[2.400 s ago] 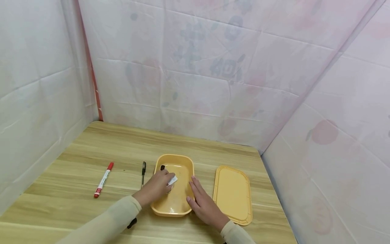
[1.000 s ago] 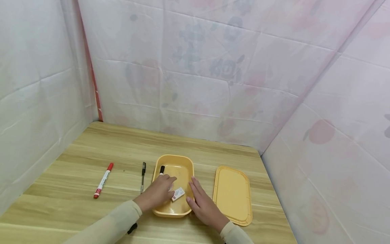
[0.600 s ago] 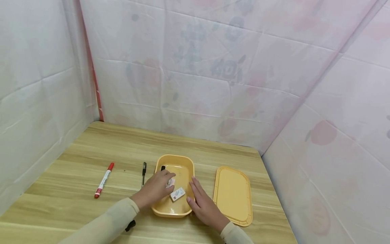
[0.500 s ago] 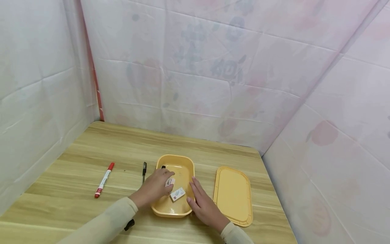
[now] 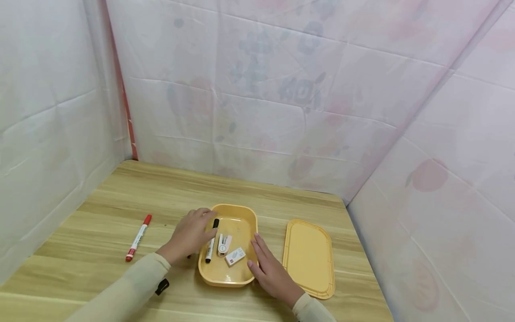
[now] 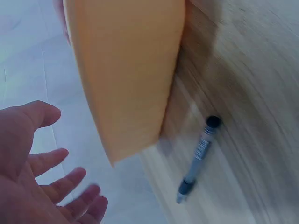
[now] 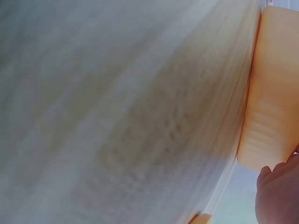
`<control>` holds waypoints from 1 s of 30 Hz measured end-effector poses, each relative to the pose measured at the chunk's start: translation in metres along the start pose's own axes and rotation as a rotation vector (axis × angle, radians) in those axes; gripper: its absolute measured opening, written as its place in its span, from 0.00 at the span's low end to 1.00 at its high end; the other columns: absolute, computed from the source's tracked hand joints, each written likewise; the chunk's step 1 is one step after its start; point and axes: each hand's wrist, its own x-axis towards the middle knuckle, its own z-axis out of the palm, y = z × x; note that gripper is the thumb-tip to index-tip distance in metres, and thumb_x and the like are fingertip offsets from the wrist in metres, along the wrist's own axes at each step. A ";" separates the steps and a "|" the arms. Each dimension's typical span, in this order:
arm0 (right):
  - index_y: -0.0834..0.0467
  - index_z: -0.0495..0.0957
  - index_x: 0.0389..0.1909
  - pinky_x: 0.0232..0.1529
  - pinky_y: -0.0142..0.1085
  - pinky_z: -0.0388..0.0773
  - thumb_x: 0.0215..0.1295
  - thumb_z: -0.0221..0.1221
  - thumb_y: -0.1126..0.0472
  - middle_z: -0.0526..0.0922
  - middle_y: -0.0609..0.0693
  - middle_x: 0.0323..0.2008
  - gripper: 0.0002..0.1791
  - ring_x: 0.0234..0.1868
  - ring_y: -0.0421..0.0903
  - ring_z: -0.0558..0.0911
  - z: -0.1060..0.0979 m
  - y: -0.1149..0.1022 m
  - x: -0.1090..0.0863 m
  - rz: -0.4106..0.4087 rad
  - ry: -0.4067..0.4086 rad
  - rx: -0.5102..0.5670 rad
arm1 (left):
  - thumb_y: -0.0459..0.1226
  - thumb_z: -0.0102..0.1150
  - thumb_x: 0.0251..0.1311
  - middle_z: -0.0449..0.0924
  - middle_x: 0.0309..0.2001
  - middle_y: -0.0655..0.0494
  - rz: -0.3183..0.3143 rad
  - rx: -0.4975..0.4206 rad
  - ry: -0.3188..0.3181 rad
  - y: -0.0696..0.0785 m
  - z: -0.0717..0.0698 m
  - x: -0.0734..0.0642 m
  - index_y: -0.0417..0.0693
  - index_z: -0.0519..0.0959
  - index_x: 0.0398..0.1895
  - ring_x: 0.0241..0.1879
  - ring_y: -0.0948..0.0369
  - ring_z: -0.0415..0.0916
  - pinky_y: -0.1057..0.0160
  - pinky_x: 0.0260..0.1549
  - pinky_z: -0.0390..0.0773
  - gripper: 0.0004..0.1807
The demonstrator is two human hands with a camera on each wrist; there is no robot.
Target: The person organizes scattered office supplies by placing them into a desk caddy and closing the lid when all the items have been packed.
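Note:
A yellow plastic box [image 5: 228, 276] stands uncovered on the table. Inside lie a black-capped marker [image 5: 212, 241], a small white stapler [image 5: 224, 245] and a small white printed block [image 5: 235, 256]. Over the box's left rim hovers my left hand [image 5: 189, 235], fingers spread and holding nothing. My right hand [image 5: 273, 273] rests against the box's right side with straight fingers. Beneath the left hand, on the wood, is a pen [image 6: 198, 156] with black ends; the head view shows almost none of it.
A yellow lid [image 5: 308, 259] lies flat to the right of the box. Further left is a red-capped marker [image 5: 138, 238]. Printed white sheets [image 5: 257, 116] hang around the back and sides of the wood-grain table [image 5: 100, 232].
My left hand set the white block down in the box, hovered at the stapler, then withdrew left and up past the rim, uncovering stapler and black marker. The right hand stayed put.

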 end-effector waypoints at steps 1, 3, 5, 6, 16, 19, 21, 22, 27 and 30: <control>0.56 0.49 0.75 0.67 0.50 0.59 0.75 0.43 0.46 0.41 0.48 0.76 0.34 0.74 0.46 0.49 0.000 0.000 0.000 0.000 -0.001 0.000 | 0.50 0.58 0.60 0.71 0.60 0.49 -0.011 -0.001 -0.003 -0.003 0.000 0.000 0.50 0.72 0.63 0.59 0.48 0.67 0.44 0.54 0.69 0.29; 0.56 0.49 0.75 0.67 0.51 0.59 0.75 0.43 0.46 0.41 0.48 0.77 0.34 0.74 0.47 0.49 -0.001 0.000 0.000 0.001 -0.004 0.005 | 0.49 0.59 0.59 0.70 0.61 0.47 -0.037 -0.006 -0.003 -0.008 -0.001 -0.001 0.49 0.72 0.63 0.60 0.46 0.66 0.41 0.54 0.68 0.29; 0.56 0.49 0.75 0.67 0.51 0.59 0.75 0.43 0.46 0.41 0.48 0.77 0.34 0.74 0.47 0.49 -0.001 0.000 0.000 0.001 -0.006 0.011 | 0.48 0.60 0.59 0.70 0.62 0.45 -0.058 -0.014 0.003 -0.013 -0.001 -0.002 0.48 0.72 0.63 0.60 0.44 0.65 0.39 0.54 0.68 0.29; 0.56 0.49 0.75 0.67 0.51 0.59 0.75 0.42 0.46 0.40 0.48 0.77 0.34 0.74 0.47 0.49 -0.002 0.000 0.000 0.001 -0.006 0.015 | 0.47 0.60 0.59 0.69 0.62 0.44 -0.070 -0.018 0.007 -0.016 -0.001 -0.002 0.48 0.72 0.63 0.60 0.43 0.65 0.39 0.53 0.69 0.29; 0.56 0.49 0.75 0.67 0.51 0.58 0.75 0.41 0.45 0.40 0.48 0.77 0.34 0.74 0.47 0.49 -0.001 0.000 0.000 0.005 -0.004 0.030 | 0.45 0.62 0.58 0.66 0.62 0.38 -0.200 -0.059 -0.040 -0.041 0.008 -0.004 0.42 0.69 0.64 0.60 0.39 0.62 0.36 0.48 0.71 0.32; 0.56 0.49 0.75 0.67 0.51 0.58 0.75 0.41 0.44 0.40 0.48 0.77 0.34 0.74 0.47 0.50 -0.001 -0.001 0.000 0.003 -0.006 0.033 | 0.43 0.62 0.58 0.66 0.61 0.35 -0.234 -0.076 -0.062 -0.046 0.010 -0.003 0.40 0.68 0.65 0.60 0.38 0.61 0.35 0.47 0.71 0.33; 0.56 0.49 0.75 0.67 0.51 0.58 0.74 0.41 0.43 0.40 0.48 0.77 0.35 0.74 0.47 0.50 -0.002 -0.002 0.001 0.003 -0.006 0.030 | 0.41 0.61 0.58 0.65 0.61 0.34 -0.252 -0.098 -0.076 -0.049 0.012 -0.003 0.38 0.66 0.66 0.60 0.38 0.60 0.36 0.49 0.70 0.33; 0.56 0.49 0.75 0.67 0.51 0.58 0.74 0.40 0.43 0.40 0.48 0.77 0.35 0.74 0.47 0.50 -0.002 -0.003 0.001 0.004 -0.007 0.030 | 0.40 0.60 0.58 0.65 0.60 0.33 -0.254 -0.108 -0.081 -0.050 0.013 -0.003 0.37 0.66 0.66 0.59 0.38 0.60 0.36 0.49 0.70 0.33; 0.57 0.50 0.75 0.67 0.51 0.58 0.74 0.39 0.42 0.41 0.48 0.76 0.35 0.74 0.47 0.50 -0.003 -0.004 0.000 0.010 -0.012 0.028 | 0.37 0.60 0.56 0.65 0.58 0.31 -0.250 -0.135 -0.092 -0.053 0.017 -0.003 0.33 0.65 0.65 0.57 0.37 0.62 0.39 0.52 0.68 0.34; 0.56 0.49 0.75 0.67 0.51 0.58 0.74 0.40 0.43 0.40 0.48 0.76 0.35 0.74 0.47 0.50 -0.004 -0.004 0.000 0.013 -0.017 0.028 | 0.35 0.61 0.55 0.67 0.57 0.30 -0.246 -0.129 -0.095 -0.054 0.018 -0.003 0.32 0.65 0.65 0.56 0.37 0.65 0.39 0.52 0.69 0.34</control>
